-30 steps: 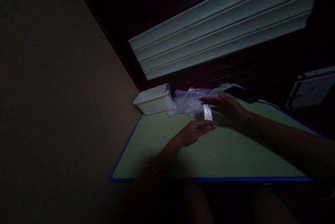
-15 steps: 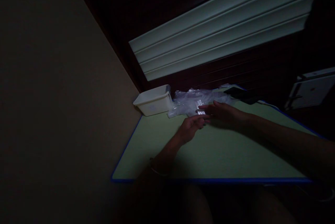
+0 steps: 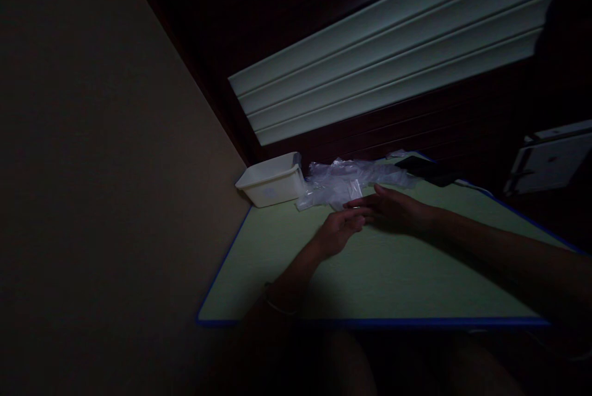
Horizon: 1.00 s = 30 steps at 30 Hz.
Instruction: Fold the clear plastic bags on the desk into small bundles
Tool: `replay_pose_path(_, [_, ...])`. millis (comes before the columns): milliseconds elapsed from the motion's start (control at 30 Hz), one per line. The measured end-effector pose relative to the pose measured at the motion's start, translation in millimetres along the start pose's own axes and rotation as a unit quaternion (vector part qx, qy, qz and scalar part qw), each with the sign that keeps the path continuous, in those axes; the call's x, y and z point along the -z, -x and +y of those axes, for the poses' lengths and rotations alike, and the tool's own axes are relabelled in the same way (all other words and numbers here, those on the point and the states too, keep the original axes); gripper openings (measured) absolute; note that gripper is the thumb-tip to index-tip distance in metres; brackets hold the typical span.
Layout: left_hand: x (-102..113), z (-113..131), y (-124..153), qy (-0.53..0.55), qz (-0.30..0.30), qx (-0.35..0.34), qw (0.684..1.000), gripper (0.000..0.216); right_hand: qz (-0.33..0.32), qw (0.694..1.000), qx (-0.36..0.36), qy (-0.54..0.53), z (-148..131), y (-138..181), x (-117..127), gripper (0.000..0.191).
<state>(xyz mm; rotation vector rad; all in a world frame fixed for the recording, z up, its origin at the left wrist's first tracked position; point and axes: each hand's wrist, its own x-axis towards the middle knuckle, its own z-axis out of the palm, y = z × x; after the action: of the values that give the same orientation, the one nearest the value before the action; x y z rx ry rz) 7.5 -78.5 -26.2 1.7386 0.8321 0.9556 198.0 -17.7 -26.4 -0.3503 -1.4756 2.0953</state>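
Note:
The scene is very dark. My left hand [image 3: 337, 233] lies low over the green table [image 3: 370, 279], fingers stretched toward the back. My right hand [image 3: 393, 208] reaches in from the right, fingers extended, its tips meeting those of the left hand. Just beyond both fingertips lies a small clear plastic bag [image 3: 352, 189], at the front edge of a heap of clear plastic bags [image 3: 342, 177]. Whether a finger touches the small bag I cannot tell. Neither hand visibly holds anything.
A white plastic bin [image 3: 272, 179] stands at the table's back left corner. A dark phone [image 3: 428, 169] with a white cable lies at the back right. A blue edge runs along the table's front. A pale wall rises to the left.
One second ago my right hand held a clear strip-like bag up above the table. It has lowered it to the heap, and both hands now lie flat with fingertips together.

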Motion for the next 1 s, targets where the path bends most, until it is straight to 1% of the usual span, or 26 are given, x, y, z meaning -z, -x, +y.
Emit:
replay_pose_path(167, [-2, 3, 2, 0.007, -0.027, 0.007, 1.0, 0.055, 0.02, 1.0, -0.016, 0.01, -9, 5, -4, 0.069])
replay_pose_path(500, [-6, 15, 5, -0.019, -0.044, 0.023, 0.999, 0.054, 0.049, 0.998, -0.005, 0.027, -18, 9, -13, 0.07])
replay_pose_path(700, [-6, 17, 6, -0.029, -0.056, 0.026, 0.998, 0.056, 0.07, 0.998, -0.003, 0.009, -20, 12, -15, 0.072])
replay_pose_path(867, [-5, 16, 6, -0.042, -0.062, 0.021, 0.997, 0.055, 0.072, 0.995, 0.023, 0.059, -23, 11, -12, 0.073])
replay_pose_path(1000, [-6, 20, 7, -0.055, -0.063, 0.022, 0.996, 0.053, 0.082, 0.993, 0.026, 0.083, -25, 12, -14, 0.074])
